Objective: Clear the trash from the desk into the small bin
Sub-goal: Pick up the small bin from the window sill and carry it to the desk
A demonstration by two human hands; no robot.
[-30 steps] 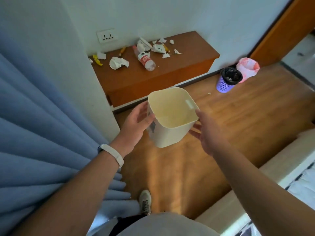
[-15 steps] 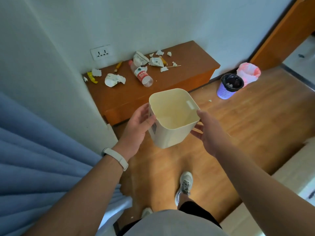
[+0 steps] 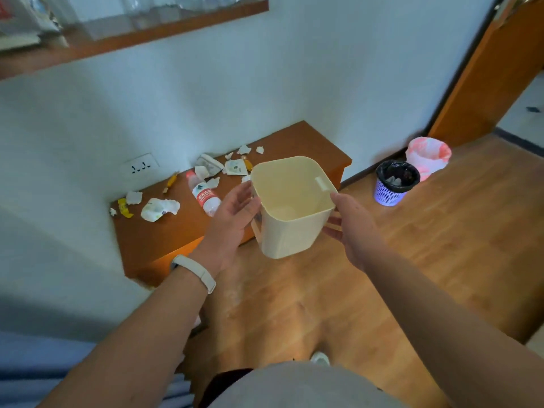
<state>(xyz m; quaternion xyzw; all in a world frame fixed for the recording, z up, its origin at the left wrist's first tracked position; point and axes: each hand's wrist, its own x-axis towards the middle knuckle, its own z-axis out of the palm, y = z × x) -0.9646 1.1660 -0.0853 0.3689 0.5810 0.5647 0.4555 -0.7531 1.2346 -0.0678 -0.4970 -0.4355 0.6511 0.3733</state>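
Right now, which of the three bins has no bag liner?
The cream square bin between the left hand and right hand; the purple basket has a black bag, the far bin a pink one.

Materials and finishes
Small bin (image 3: 291, 231), smooth matt plastic; desk (image 3: 176, 228), smooth wood; bottle (image 3: 206, 195), clear plastic; scraps (image 3: 159, 207), crumpled paper; floor (image 3: 441, 231), glossy wood.

Soft daylight, motion blur, wide-angle edge distortion

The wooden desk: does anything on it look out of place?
Yes. The desk is littered: a plastic bottle lies on its side among crumpled tissues, paper scraps and yellow wrappers near the wall.
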